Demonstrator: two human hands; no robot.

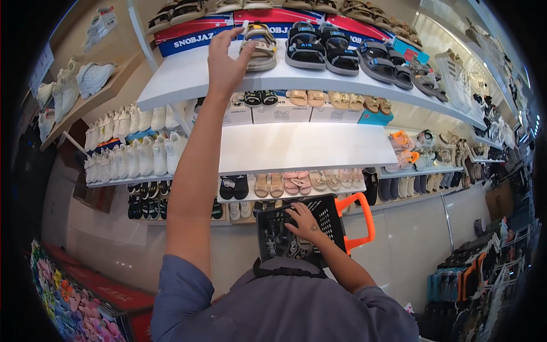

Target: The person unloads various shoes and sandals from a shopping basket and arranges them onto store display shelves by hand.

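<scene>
Tan sandal: on the upper shelf, left of its middle, near the front edge.
Left hand: raised to the tan sandal's left side, fingers curved, thumb overlapping it in view; whether they grip, I cannot tell.
Right hand: at the basket opening, fingers bent over the inside; whether they clasp anything, I cannot tell.
Upper shelf risk: the tan sandal could drop off the front edge if pulled without a firm hold; a sideways nudge could push it into the black sandals.
Basket risk: it could tilt and spill the dark footwear inside if pressed on one side; its support is hidden.
Hands: two.
Tan sandal count: one clear; a second cannot be ruled out.
Black sandals: two.
Basket: one, with one orange handle.
Dark footwear: several, too overlapped to count.
</scene>
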